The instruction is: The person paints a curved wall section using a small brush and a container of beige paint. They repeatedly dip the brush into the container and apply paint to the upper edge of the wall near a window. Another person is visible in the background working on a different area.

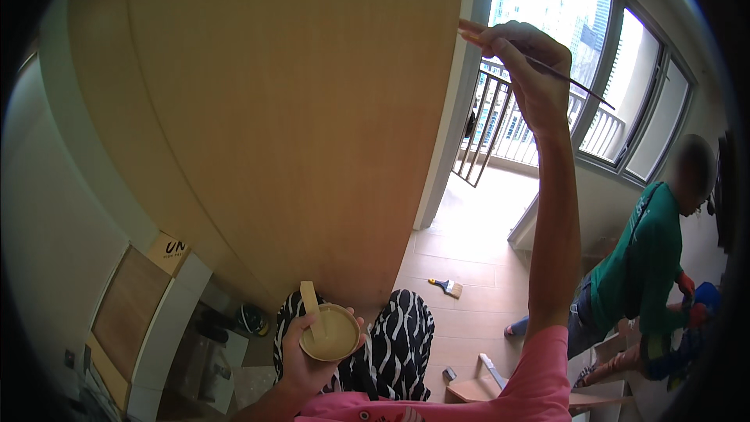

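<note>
Raised at the upper right, my right hand [531, 51] pinches a slim paintbrush [574, 80]. Its dark handle points down to the right. The brush end is at the pale edge [458, 70] of a large wooden panel [289, 109]; whether it touches is hard to tell. Low in front of me, my left hand [305, 359] is wrapped round a small round tub [332, 334] of beige paint-like liquid. A flat wooden stick [309, 297] stands tilted in the tub, its lower end in the liquid.
A wide paintbrush [446, 287] lies on the tiled floor [476, 266]. At right, a person in a green top [637, 242] bends over something blue. A wooden board [476, 388] is near my right side. Shelves and a cardboard box [166, 252] stand lower left. Beyond the panel are windows and a balcony railing [492, 117].
</note>
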`<state>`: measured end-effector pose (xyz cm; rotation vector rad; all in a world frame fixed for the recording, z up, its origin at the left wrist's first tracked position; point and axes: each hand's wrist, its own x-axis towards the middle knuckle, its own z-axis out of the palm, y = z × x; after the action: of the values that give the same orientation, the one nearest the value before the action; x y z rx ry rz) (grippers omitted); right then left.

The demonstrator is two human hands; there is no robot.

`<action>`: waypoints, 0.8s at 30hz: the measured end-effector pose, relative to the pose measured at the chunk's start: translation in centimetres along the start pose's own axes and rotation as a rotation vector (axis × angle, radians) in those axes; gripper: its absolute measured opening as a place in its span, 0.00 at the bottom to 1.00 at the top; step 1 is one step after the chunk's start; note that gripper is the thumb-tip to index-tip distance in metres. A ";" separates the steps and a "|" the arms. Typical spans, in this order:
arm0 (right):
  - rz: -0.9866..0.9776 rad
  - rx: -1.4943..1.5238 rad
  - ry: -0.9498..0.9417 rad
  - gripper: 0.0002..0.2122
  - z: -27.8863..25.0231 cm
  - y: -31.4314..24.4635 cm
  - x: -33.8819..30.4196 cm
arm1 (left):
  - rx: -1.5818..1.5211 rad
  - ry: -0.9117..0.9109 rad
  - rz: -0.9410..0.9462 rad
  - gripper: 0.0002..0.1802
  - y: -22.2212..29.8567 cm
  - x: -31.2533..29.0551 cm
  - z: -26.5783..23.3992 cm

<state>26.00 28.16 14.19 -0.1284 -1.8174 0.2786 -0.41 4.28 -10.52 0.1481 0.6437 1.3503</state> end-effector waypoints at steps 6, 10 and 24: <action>0.013 -0.081 0.066 0.04 0.6 -0.4 0.0 | 0.004 0.004 0.001 0.23 -0.1 0.1 0.1; 0.020 -0.113 -0.010 0.05 0.2 -0.7 -0.3 | 0.006 -0.003 -0.001 0.23 -0.1 0.1 0.0; -0.039 0.072 0.084 0.08 0.1 0.6 1.0 | 0.004 0.009 0.002 0.24 -0.2 0.1 -0.1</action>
<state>25.57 28.94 14.98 -0.0533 -1.7221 0.3068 -0.28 4.29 -10.78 0.1462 0.6541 1.3521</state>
